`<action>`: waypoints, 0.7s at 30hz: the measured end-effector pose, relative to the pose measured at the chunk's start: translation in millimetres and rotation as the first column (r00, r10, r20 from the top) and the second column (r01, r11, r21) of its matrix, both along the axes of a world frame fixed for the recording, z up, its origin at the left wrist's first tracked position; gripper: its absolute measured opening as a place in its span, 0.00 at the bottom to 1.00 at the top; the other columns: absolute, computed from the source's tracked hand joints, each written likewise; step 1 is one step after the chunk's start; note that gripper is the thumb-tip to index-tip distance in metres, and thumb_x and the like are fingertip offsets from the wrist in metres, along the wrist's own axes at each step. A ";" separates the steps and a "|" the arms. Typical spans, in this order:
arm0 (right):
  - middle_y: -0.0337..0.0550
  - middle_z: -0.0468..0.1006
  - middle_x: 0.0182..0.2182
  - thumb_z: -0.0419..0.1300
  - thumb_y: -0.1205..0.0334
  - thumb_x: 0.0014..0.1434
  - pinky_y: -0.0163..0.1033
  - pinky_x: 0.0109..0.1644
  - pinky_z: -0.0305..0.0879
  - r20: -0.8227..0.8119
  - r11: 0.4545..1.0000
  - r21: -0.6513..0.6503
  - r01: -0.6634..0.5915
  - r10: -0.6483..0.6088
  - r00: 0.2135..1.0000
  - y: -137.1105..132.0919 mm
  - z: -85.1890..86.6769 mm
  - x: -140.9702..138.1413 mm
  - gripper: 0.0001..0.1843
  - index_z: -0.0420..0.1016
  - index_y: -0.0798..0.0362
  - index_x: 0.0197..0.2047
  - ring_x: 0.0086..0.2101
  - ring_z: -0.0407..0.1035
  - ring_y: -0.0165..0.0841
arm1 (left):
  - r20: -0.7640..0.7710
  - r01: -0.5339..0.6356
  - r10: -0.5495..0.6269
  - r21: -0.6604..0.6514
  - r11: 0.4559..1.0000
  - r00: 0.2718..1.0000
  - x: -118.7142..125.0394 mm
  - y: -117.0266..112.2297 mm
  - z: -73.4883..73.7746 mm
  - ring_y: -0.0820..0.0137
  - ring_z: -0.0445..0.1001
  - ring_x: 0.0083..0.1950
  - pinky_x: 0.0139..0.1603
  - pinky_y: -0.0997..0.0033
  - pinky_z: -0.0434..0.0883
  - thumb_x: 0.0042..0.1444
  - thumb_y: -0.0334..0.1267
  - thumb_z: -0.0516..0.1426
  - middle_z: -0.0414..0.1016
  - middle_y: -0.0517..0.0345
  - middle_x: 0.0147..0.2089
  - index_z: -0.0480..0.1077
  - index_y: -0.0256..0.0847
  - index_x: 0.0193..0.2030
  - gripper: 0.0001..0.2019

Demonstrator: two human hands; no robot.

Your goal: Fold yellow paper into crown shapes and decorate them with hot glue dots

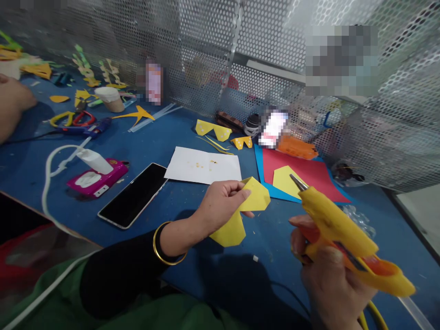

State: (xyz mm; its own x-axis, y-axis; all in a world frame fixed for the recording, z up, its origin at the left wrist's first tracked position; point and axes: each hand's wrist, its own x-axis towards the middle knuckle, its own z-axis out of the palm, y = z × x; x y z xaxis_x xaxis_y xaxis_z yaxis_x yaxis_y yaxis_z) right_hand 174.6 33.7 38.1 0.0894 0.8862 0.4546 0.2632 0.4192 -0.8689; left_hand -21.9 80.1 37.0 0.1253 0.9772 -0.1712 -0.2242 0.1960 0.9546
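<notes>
My left hand pinches a yellow paper cut-out between thumb and fingers, above the blue table. The cut-out looks like a pair of glasses, with two angular lobes, one partly behind my hand. On the right, my right hand is wrapped round the handle of a yellow and orange hot glue gun. Its metal nozzle points up and left, apart from the cut-out. Behind the nozzle, a yellow paper piece lies on red paper and blue paper.
White paper with brownish specks lies mid-table. Nearby are a black phone, a magenta power strip and yellow paper glasses. Scissors and another person's hand are at left. A perforated metal screen borders the back.
</notes>
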 end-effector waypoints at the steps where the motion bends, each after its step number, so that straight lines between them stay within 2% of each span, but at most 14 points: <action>1: 0.42 0.76 0.29 0.60 0.51 0.62 0.35 0.23 0.60 0.023 1.000 0.006 -0.001 0.001 1.000 0.3 -0.6 0.2 0.14 0.80 0.51 0.42 0.24 0.66 0.29 | 0.006 -0.002 0.002 -0.001 1.000 1.000 0.1 -0.1 0.6 0.72 0.80 0.27 0.26 0.78 0.69 0.54 0.40 0.64 0.78 0.58 0.32 0.75 0.37 0.33 0.08; 4: 0.43 0.78 0.32 0.61 0.51 0.63 0.35 0.25 0.63 0.129 0.997 -0.066 0.027 -0.018 0.991 2.2 -1.0 -1.1 0.14 0.81 0.50 0.43 0.25 0.66 0.28 | 0.041 -0.020 0.020 0.006 1.000 0.999 0.8 0.0 3.1 0.73 0.79 0.28 0.29 0.77 0.73 0.53 0.38 0.64 0.77 0.59 0.31 0.75 0.36 0.32 0.07; 7: 0.41 0.77 0.30 0.61 0.49 0.63 0.34 0.23 0.59 0.188 0.984 -0.169 0.057 -0.025 0.982 4.3 0.6 -4.0 0.15 0.81 0.52 0.42 0.24 0.64 0.27 | 0.061 -0.032 0.032 -0.004 0.999 0.998 1.2 0.6 5.1 0.74 0.78 0.27 0.28 0.77 0.74 0.53 0.37 0.64 0.77 0.60 0.29 0.75 0.36 0.31 0.06; 11: 0.37 0.72 0.23 0.60 0.47 0.63 0.34 0.22 0.55 0.120 0.971 -0.227 0.074 -0.047 0.992 9.1 4.1 -6.9 0.18 0.80 0.52 0.43 0.20 0.59 0.26 | 0.054 -0.031 0.032 -0.027 0.999 0.998 0.4 0.6 6.4 0.73 0.79 0.28 0.28 0.77 0.75 0.53 0.38 0.64 0.79 0.58 0.31 0.77 0.36 0.34 0.07; 14: 0.37 0.71 0.23 0.59 0.44 0.63 0.34 0.24 0.57 0.037 0.951 -0.285 0.122 -0.116 0.993 17.1 7.9 -2.8 0.20 0.80 0.52 0.42 0.22 0.61 0.26 | 0.010 -0.035 0.036 -0.059 0.998 0.999 -1.3 0.3 7.6 0.71 0.80 0.27 0.23 0.79 0.71 0.58 0.38 0.61 0.80 0.56 0.32 0.77 0.36 0.38 0.08; 16: 0.39 0.74 0.26 0.62 0.45 0.60 0.35 0.28 0.61 -0.046 0.940 -0.330 0.088 -0.109 0.993 24.5 11.5 9.6 0.19 0.79 0.52 0.42 0.27 0.66 0.29 | -0.017 -0.038 0.037 -0.074 0.997 0.999 -2.6 0.8 9.0 0.69 0.81 0.27 0.20 0.79 0.68 0.59 0.39 0.60 0.80 0.56 0.31 0.77 0.37 0.41 0.09; 18: 0.41 0.76 0.31 0.65 0.46 0.55 0.37 0.31 0.63 -0.104 0.925 -0.375 0.056 -0.102 0.989 33.1 15.6 33.4 0.20 0.78 0.51 0.44 0.30 0.68 0.31 | -0.032 -0.041 0.039 -0.083 0.996 0.999 -3.6 1.9 10.7 0.68 0.81 0.26 0.19 0.79 0.68 0.59 0.40 0.60 0.80 0.55 0.30 0.77 0.37 0.42 0.09; 19: 0.43 0.77 0.33 0.66 0.46 0.52 0.38 0.33 0.64 -0.082 0.918 -0.388 0.078 -0.118 0.990 37.7 17.7 49.5 0.21 0.77 0.50 0.45 0.31 0.68 0.33 | -0.037 -0.042 0.039 -0.086 0.995 0.999 -3.8 2.5 11.5 0.67 0.81 0.27 0.18 0.78 0.68 0.59 0.40 0.60 0.81 0.55 0.31 0.77 0.37 0.42 0.09; 21: 0.44 0.76 0.32 0.65 0.43 0.51 0.40 0.32 0.62 0.095 0.897 -0.371 0.241 -0.221 0.971 47.8 21.1 87.2 0.24 0.76 0.52 0.44 0.29 0.67 0.34 | -0.046 -0.047 0.043 -0.083 0.995 0.998 -4.0 3.4 13.2 0.67 0.82 0.28 0.19 0.78 0.69 0.58 0.39 0.61 0.82 0.53 0.34 0.77 0.37 0.40 0.08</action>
State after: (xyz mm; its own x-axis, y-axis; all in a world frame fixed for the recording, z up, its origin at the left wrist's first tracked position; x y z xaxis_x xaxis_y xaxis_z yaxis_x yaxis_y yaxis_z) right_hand 261.8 81.5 59.2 0.2988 0.9491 0.0997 0.3595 -0.0151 -0.9330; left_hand -25.8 83.5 50.1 0.0717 0.9636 -0.2576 -0.1928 0.2668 0.9443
